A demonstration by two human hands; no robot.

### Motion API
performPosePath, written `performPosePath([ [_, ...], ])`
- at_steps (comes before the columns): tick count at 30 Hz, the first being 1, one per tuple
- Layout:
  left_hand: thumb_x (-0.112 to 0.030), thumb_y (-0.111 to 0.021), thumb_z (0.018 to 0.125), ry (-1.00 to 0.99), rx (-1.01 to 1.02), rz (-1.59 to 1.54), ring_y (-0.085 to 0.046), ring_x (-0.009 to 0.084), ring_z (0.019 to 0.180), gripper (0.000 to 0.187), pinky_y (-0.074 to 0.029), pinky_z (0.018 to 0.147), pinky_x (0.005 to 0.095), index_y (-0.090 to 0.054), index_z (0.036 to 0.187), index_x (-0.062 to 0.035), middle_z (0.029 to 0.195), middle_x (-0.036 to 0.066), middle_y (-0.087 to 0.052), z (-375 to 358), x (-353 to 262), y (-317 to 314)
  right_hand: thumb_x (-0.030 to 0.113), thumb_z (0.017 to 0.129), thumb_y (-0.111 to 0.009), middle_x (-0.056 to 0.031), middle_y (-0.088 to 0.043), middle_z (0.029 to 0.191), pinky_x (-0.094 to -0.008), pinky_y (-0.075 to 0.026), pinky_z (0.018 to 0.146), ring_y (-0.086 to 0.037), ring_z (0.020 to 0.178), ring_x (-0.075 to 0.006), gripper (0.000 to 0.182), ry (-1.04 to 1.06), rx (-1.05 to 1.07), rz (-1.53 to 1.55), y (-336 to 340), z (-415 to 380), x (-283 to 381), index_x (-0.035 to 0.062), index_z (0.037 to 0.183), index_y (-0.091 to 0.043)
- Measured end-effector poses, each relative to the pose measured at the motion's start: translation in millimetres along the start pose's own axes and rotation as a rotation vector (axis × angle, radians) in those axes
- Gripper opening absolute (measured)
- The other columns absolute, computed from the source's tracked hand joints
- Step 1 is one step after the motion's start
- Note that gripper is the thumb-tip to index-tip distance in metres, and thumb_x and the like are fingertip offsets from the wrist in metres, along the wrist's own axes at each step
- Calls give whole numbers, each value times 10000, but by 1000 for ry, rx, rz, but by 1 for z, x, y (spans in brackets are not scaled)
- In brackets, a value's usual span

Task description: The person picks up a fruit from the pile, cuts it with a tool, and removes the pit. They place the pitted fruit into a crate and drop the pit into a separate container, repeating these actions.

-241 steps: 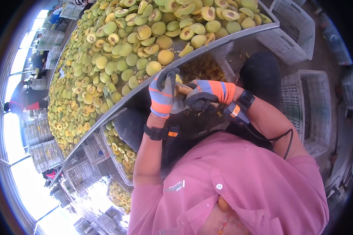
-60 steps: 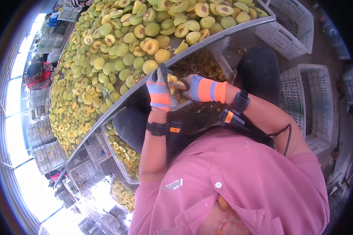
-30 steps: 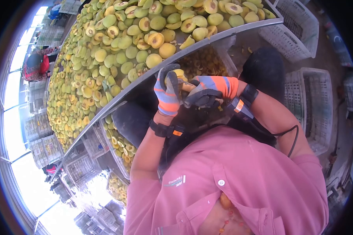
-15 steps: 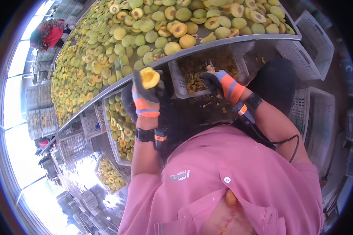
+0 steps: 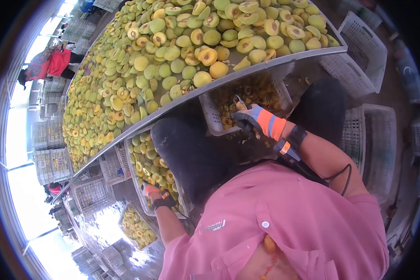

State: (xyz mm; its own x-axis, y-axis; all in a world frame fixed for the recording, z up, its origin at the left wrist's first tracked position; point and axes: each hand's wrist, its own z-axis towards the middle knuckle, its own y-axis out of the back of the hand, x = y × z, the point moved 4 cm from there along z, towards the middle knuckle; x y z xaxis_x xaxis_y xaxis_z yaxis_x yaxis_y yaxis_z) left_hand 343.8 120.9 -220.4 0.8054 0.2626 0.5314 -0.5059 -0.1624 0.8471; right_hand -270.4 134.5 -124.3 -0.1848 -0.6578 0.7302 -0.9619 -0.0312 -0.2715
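Most of the left hand [image 5: 150,190] is hard to make out: it is down low by the person's knee, at the crate of fruit halves [image 5: 147,161] under the table edge, and only an orange-gloved bit above a black wrist strap shows, so I cannot tell whether its fingers are open or closed. The right hand [image 5: 256,122], in a glove striped orange, grey and blue, is curled tight around a small knife [image 5: 238,103]; only the tip of the blade and a bit of the handle stick out past the fingers. It hangs over the near rim of a white crate of pits and scraps [image 5: 245,95], just under the metal table [image 5: 284,53]. That table is heaped with green-yellow peaches, many already cut open and showing their stones. A person in red stands far off at the left.
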Motion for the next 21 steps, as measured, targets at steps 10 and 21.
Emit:
performPosePath([
  [10, -57, -523, 935, -88, -467, -1499, -598, 213, 1044, 259, -466, 913, 326, -589, 1163, 46, 1121, 153, -641, 52, -95, 293, 314, 837, -686, -29, -540, 552, -280, -377, 342, -481, 395, -131, 308, -2, -32, 47, -8, 1, 10, 68, 683, -582],
  [21, -559, -644, 779, -701, -5, -507, -597, 342, 1063, 640, -470, 888, 389, -658, 1088, 1, 1143, 193, -640, 1, -379, 445, 257, 825, -678, -33, -563, 604, -278, -400, 375, -502, 446, -116, 214, 203, -78, 126, 18, -11, 28, 54, 817, -610],
])
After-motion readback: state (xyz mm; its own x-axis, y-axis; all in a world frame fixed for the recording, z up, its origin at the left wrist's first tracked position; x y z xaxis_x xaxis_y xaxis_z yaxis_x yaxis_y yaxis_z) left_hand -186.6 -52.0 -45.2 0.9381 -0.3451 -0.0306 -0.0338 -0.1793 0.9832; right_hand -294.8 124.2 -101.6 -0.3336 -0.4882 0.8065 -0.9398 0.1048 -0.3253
